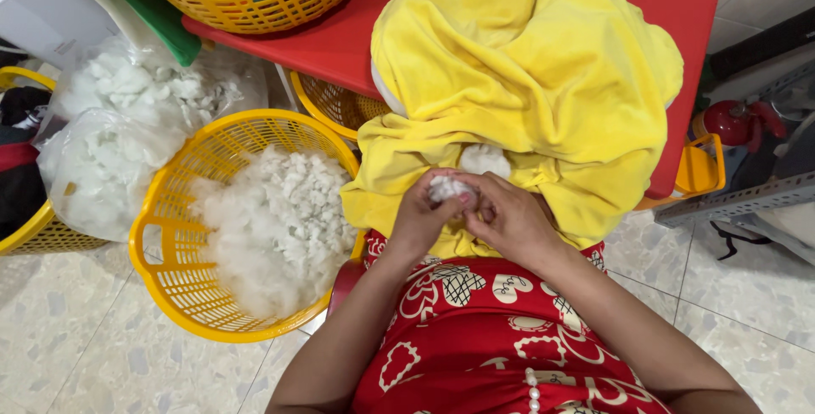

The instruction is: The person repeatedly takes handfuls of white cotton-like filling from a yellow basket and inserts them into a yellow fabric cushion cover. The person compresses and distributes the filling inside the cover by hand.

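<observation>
Ahead: the yellow plush cover (526, 74) fills the red table (340, 40) in front of your hands (471, 214).
Left: the yellow basket (170, 210) of white stuffing (280, 219) stands open-topped; you can reach in.
Far left: stuffing bags (110, 125) block the floor.
Right: floor tiles (730, 312) lie open.

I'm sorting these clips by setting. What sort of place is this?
Probably a small home workshop for stuffing soft goods: a yellow basket of white fibre filling, clear bags of filling, and a yellow plush cover on a red table, over a tiled floor.
</observation>
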